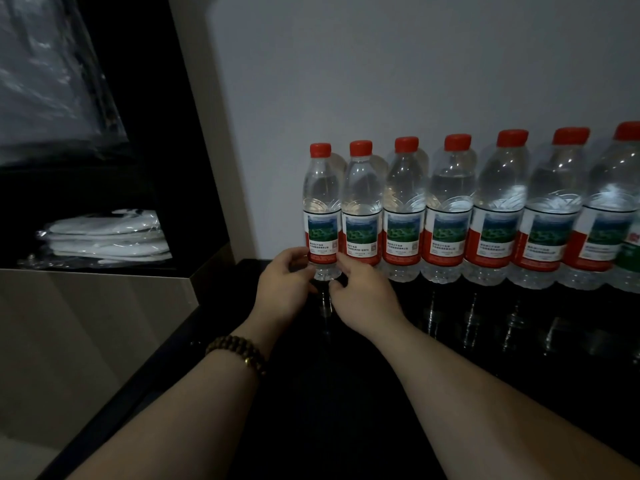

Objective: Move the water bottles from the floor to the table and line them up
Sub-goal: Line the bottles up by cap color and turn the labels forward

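Head view: seven clear, ribbed plastic water bottles [450, 209] with red caps stand upright in a touching row on the glossy black table [346, 393], running from centre toward 3 o'clock. The left hand [284, 289] and right hand [363, 292] curl their fingers round the leftmost bottle [321, 202] at its base. A beaded bracelet [237, 351] circles the left wrist. At 9 o'clock lie white plastic-wrapped packets [107, 237].

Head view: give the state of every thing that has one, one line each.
Leftmost bottle: upright, capped, gripped low from both sides.
Other bottles: upright, capped, side by side along the wall.
Left hand: curled round that bottle's base.
Right hand: pinching the same base.
Table: bears the row.
Wrapped white items: stacked, in plastic.
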`<act>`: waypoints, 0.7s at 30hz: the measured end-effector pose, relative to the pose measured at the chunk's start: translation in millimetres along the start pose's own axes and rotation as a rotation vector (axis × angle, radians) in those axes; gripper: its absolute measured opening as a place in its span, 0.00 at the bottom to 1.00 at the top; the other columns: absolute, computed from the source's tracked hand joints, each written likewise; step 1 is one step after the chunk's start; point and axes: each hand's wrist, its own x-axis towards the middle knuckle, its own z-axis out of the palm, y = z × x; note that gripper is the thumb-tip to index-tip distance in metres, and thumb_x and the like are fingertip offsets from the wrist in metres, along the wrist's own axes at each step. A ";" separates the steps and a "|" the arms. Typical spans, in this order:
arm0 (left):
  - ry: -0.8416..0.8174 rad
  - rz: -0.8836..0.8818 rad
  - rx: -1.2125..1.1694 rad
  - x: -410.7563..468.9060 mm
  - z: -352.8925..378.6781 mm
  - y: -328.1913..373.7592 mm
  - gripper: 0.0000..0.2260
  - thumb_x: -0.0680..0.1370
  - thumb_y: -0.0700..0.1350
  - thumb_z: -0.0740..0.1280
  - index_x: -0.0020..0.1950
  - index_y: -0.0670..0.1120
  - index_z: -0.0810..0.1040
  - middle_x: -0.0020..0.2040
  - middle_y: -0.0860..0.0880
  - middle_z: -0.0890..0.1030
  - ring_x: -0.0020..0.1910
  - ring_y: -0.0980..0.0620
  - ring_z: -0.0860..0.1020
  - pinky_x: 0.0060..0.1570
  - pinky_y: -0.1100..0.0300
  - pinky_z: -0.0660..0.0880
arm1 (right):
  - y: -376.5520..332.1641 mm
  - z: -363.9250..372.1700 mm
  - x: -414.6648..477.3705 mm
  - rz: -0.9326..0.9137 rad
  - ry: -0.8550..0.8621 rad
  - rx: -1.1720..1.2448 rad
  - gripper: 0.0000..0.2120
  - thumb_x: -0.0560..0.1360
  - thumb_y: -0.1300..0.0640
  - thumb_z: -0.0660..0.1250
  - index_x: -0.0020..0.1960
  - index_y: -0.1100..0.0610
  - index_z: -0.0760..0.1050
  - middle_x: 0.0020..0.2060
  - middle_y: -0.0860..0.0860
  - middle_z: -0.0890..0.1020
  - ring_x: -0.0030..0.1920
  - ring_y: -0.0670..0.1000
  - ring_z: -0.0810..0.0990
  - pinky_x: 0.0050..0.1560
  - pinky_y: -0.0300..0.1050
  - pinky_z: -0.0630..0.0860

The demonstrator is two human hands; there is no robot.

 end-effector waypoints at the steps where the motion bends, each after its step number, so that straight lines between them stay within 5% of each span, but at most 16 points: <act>1: -0.002 -0.001 -0.003 -0.4 0.0 0.3 0.14 0.77 0.32 0.68 0.56 0.50 0.80 0.50 0.49 0.86 0.41 0.51 0.84 0.38 0.60 0.78 | -0.4 0.0 -0.6 -0.001 -0.005 -0.012 0.31 0.72 0.48 0.61 0.75 0.38 0.61 0.65 0.47 0.81 0.64 0.55 0.79 0.60 0.49 0.77; 7: -0.046 -0.010 -0.010 -2.0 -0.4 3.1 0.18 0.76 0.30 0.68 0.56 0.52 0.80 0.52 0.50 0.86 0.48 0.50 0.85 0.41 0.58 0.78 | 0.5 -0.3 2.0 0.033 -0.042 -0.041 0.32 0.74 0.48 0.61 0.77 0.38 0.59 0.70 0.46 0.77 0.67 0.55 0.76 0.63 0.49 0.75; 15: -0.112 -0.019 -0.029 -4.2 1.6 7.2 0.24 0.76 0.27 0.65 0.62 0.52 0.78 0.52 0.56 0.85 0.42 0.59 0.84 0.35 0.65 0.77 | -0.7 -0.7 2.6 0.065 -0.063 -0.042 0.31 0.76 0.49 0.60 0.78 0.37 0.59 0.72 0.44 0.74 0.70 0.55 0.74 0.68 0.50 0.73; 21: 0.038 -0.005 0.026 -5.4 -1.0 5.3 0.18 0.73 0.31 0.69 0.56 0.51 0.81 0.48 0.53 0.86 0.35 0.57 0.84 0.35 0.63 0.79 | -0.8 -2.3 2.2 0.083 -0.060 0.006 0.31 0.75 0.51 0.59 0.78 0.39 0.61 0.71 0.45 0.76 0.69 0.54 0.75 0.67 0.51 0.73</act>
